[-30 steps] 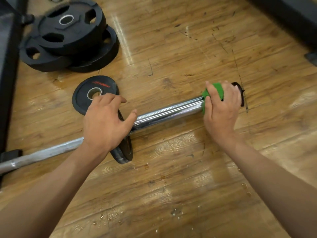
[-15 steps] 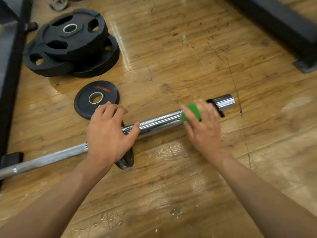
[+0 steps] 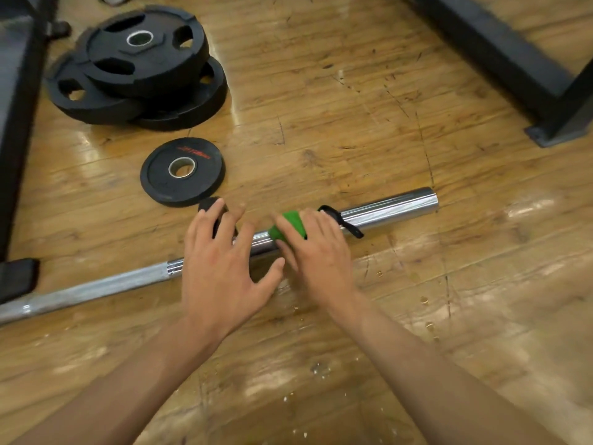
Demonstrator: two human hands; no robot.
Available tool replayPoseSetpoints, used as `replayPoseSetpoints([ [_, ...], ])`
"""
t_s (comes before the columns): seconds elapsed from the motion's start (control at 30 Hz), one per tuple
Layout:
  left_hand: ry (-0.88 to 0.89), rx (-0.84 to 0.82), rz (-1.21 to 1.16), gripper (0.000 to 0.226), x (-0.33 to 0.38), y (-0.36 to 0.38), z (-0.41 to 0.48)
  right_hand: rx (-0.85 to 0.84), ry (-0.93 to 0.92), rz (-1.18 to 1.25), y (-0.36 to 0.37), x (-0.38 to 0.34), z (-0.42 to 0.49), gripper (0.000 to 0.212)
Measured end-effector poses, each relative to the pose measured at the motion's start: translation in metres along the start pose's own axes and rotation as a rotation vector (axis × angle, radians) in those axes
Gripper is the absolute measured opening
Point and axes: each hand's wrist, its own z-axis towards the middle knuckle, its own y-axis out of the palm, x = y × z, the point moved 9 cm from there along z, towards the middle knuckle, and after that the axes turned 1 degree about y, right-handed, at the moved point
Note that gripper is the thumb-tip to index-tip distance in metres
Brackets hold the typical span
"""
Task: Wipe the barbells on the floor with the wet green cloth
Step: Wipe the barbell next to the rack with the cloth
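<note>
- Two hands sit together over the barbell [image 3: 96, 289] on the floor [image 3: 321, 91].
- Right hand [image 3: 321, 255] clasps the green cloth [image 3: 292, 221] round the chrome sleeve [image 3: 401, 203].
- Left hand [image 3: 221, 271], fingers spread, lies just left, touching a black plate [image 3: 207, 205].

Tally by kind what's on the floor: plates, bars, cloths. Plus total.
Weight plates: 5. That is 3 stacked plates, 1 small flat plate and 1 plate on the bar under the left hand.
Barbell: 1
Green cloth: 1
Total: 7
</note>
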Motion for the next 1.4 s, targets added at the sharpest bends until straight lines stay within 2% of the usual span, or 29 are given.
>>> replayPoseSetpoints([
  [0.07,0.019,-0.038,0.013,0.072,0.004,-0.001,-0.013,-0.019,-0.019,-0.019,-0.013,0.033,-0.010,0.045],
  [0.23,0.094,-0.115,0.046,0.075,0.016,0.001,-0.051,0.039,0.236,-0.146,-0.054,0.133,-0.024,0.042],
  [0.33,0.106,-0.098,-0.002,0.071,0.019,-0.005,-0.065,0.040,0.408,-0.162,-0.059,0.140,-0.026,0.038],
  [0.4,0.088,-0.070,-0.079,0.067,0.018,-0.014,-0.065,0.055,0.472,-0.157,-0.055,0.110,-0.030,0.035],
  [0.57,-0.010,-0.103,-0.164,0.066,0.001,-0.021,-0.049,-0.055,0.183,-0.014,-0.022,-0.027,-0.035,0.035],
  [0.63,-0.005,-0.148,-0.146,0.068,-0.006,-0.016,-0.049,-0.117,0.072,-0.006,-0.021,-0.043,-0.043,0.039],
  [0.7,-0.013,-0.185,-0.147,0.070,-0.013,-0.013,-0.053,-0.165,-0.005,-0.013,-0.032,-0.027,-0.053,0.039],
  [0.83,-0.017,-0.209,-0.151,0.069,-0.014,-0.013,-0.070,-0.199,0.210,-0.075,-0.060,0.066,-0.072,0.045],
  [0.93,0.012,-0.220,-0.166,0.068,-0.005,-0.015,-0.084,-0.143,0.331,-0.135,-0.082,0.117,-0.089,0.050],
  [1.07,0.030,-0.226,-0.186,0.069,0.015,-0.014,-0.103,-0.048,0.544,-0.174,-0.091,0.102,-0.119,0.042],
  [1.13,0.047,-0.205,-0.202,0.065,0.027,-0.012,-0.113,-0.075,0.499,-0.148,-0.080,0.052,-0.125,0.042],
  [1.27,0.131,-0.176,-0.204,0.057,0.044,-0.010,-0.123,-0.188,0.227,-0.032,-0.049,-0.061,-0.129,0.033],
  [1.33,0.144,-0.172,-0.201,0.057,0.044,-0.010,-0.125,-0.264,0.102,-0.013,-0.045,-0.072,-0.132,0.035],
  [1.4,0.140,-0.153,-0.219,0.056,0.044,-0.013,-0.128,-0.301,0.072,-0.029,-0.058,-0.040,-0.135,0.040],
])
